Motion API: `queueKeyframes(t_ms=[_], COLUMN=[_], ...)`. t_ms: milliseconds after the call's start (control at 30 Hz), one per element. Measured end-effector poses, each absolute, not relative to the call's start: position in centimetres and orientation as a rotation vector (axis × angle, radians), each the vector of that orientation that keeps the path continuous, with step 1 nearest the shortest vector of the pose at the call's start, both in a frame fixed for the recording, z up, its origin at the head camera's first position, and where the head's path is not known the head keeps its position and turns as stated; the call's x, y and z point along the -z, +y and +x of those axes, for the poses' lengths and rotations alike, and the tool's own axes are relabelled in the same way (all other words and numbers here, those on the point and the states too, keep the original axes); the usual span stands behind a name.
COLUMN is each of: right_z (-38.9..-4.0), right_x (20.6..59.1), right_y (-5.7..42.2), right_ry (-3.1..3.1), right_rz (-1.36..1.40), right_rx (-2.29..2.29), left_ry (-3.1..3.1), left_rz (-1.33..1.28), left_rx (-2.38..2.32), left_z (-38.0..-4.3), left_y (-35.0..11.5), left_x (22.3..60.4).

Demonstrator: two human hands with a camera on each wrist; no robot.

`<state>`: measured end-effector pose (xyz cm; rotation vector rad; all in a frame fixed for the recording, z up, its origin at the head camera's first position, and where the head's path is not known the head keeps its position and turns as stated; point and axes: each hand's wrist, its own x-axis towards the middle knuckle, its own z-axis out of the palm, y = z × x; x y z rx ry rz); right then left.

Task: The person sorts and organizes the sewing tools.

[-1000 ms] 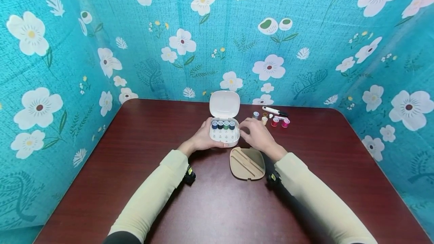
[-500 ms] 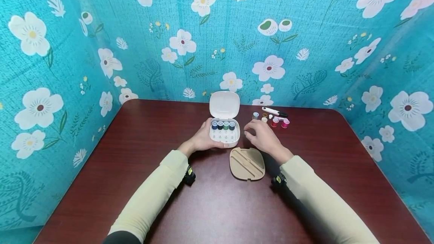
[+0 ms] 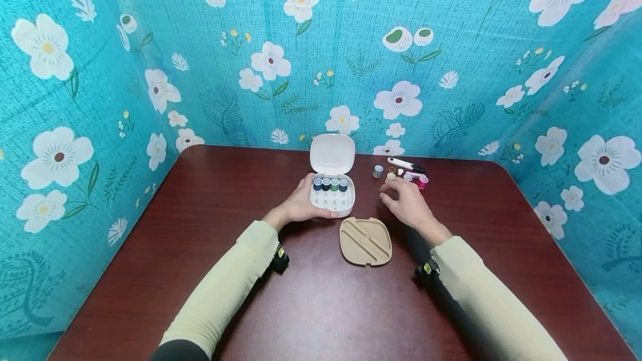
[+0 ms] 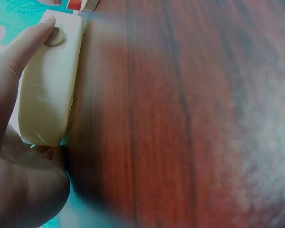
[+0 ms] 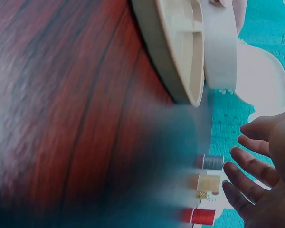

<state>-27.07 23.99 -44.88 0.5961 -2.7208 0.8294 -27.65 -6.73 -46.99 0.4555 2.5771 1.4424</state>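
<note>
Head view: left hand [image 3: 300, 204] grips the white sewing box [image 3: 339, 206]; right hand [image 3: 411, 205], loosely spread and empty. Just beyond it stands a cream thread spool [image 5: 210, 183], presumably light, stiff, best pinched by its sides.

Head view bright — soft glare on tabletop [image 3: 321, 311], shadows beside sleeves [image 3: 223, 288]; wrist views dimmer, hazy — tabletop blurred.

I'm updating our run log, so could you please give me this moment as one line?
left hand: holds open white box; four spools: in its far row; right hand: holds nothing, near loose spools; tan tray: on table
</note>
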Motion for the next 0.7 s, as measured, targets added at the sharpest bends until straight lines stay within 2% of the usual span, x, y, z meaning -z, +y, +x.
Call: queueKeyframes(t_ms=[700], right_z=[-27.5], right_x=[46.0], right_y=[27.4], right_ry=[-2.703], right_rz=[0.233], right_rx=[-0.841], left_ry=[2.582], left_rz=[0.47], left_rx=[-1.435], left_z=[-27.9], left_y=[-6.8], left_x=[47.2])
